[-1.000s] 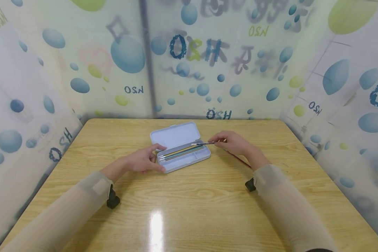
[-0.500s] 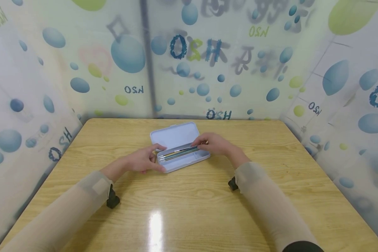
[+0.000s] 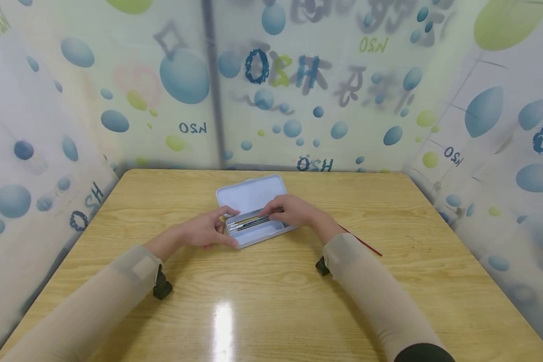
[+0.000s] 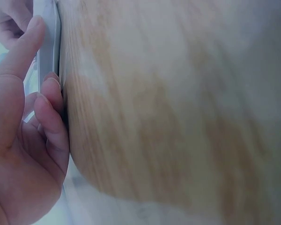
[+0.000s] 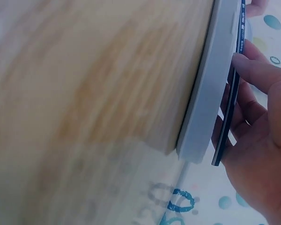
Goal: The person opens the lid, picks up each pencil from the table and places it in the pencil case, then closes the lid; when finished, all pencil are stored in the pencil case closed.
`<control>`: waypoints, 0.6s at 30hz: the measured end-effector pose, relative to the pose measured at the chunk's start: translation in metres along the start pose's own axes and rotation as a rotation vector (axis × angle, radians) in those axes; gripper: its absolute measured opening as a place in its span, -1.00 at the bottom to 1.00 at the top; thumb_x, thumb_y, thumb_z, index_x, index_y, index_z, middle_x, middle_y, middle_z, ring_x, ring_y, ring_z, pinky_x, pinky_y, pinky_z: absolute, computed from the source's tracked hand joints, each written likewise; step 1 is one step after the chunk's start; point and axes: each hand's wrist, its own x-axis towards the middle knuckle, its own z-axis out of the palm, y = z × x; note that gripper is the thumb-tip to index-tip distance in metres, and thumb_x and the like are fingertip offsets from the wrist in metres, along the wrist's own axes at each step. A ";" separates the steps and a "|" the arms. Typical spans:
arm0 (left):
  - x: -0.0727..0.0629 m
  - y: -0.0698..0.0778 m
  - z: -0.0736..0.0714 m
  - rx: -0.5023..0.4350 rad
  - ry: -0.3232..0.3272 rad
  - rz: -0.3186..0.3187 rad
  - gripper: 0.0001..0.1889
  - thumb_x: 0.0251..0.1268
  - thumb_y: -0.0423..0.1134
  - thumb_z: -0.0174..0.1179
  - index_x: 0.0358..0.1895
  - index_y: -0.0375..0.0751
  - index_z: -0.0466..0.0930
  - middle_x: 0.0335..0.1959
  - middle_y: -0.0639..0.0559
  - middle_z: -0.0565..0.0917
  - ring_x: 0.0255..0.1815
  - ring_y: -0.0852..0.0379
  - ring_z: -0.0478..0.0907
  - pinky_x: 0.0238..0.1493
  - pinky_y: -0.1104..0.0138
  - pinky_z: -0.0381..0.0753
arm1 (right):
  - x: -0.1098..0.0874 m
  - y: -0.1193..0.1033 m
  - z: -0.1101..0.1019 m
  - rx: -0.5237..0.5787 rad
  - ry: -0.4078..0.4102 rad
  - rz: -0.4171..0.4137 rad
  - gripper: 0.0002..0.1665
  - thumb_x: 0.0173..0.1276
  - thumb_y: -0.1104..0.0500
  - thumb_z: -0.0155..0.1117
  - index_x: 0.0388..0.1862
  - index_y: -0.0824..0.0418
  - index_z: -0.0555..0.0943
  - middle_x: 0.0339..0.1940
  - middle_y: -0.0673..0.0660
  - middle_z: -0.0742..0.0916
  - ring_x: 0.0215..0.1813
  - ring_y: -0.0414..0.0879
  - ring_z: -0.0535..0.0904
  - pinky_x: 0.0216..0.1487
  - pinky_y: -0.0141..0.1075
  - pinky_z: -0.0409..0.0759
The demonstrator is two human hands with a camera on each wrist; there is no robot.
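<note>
A light blue pencil case (image 3: pixel 264 235) lies on the table with its lid (image 3: pixel 251 195) folded back. Several pencils (image 3: pixel 241 224) rest lengthwise inside, silvery ends to the left. My left hand (image 3: pixel 208 229) grips the case's left end, thumb along the front edge, fingers at the back corner. Over the right half of the case, my right hand (image 3: pixel 294 211) pinches a dark pencil between thumb and fingers. In the right wrist view that dark pencil (image 5: pixel 228 117), with white print on it, runs along the case wall (image 5: pixel 201 103), slightly above the rim.
A thin red pencil (image 3: pixel 364 242) lies on the wooden table (image 3: pixel 271 296), right of the case and beside my right forearm. Printed curtains with bubbles and letters (image 3: pixel 294 125) stand behind the table and at both sides.
My right hand has moved left from beside the case to over it, bringing the dark pencil in among the others. The red pencil, hidden half a second ago, shows again. My left hand stays put.
</note>
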 end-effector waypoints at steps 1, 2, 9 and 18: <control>0.000 0.000 0.000 0.002 -0.001 -0.001 0.01 0.28 0.16 0.61 0.69 0.12 0.21 -0.45 0.05 0.49 -0.63 0.11 0.39 -0.53 0.31 0.45 | 0.001 -0.001 0.001 0.005 -0.007 -0.001 -0.69 0.69 0.24 0.26 0.21 0.01 0.85 0.24 0.06 0.80 0.21 -0.10 0.65 0.34 -0.15 0.60; 0.000 0.000 0.000 0.003 -0.002 -0.001 0.01 0.28 0.16 0.61 0.69 0.12 0.21 -0.45 0.06 0.49 -0.63 0.11 0.39 -0.53 0.31 0.45 | 0.002 -0.001 0.002 0.007 -0.012 -0.002 -0.68 0.69 0.24 0.27 0.21 0.01 0.85 0.23 0.06 0.80 0.20 -0.11 0.64 0.32 -0.16 0.60; 0.000 0.000 0.000 0.005 -0.002 0.003 0.01 0.27 0.16 0.61 0.69 0.11 0.22 -0.46 0.06 0.49 -0.63 0.11 0.40 -0.52 0.30 0.47 | 0.005 -0.005 0.005 -0.011 -0.037 0.011 -0.66 0.70 0.24 0.24 0.23 -0.03 0.85 0.18 0.07 0.77 0.12 -0.12 0.60 0.27 -0.20 0.57; -0.001 0.001 0.000 -0.002 0.002 0.000 0.01 0.26 0.14 0.63 0.68 0.10 0.23 -0.46 0.05 0.50 -0.63 0.11 0.42 -0.52 0.30 0.49 | 0.007 -0.010 0.006 0.007 -0.053 0.001 -0.68 0.69 0.26 0.27 0.19 0.00 0.86 0.15 0.06 0.77 0.11 -0.14 0.59 0.28 -0.23 0.58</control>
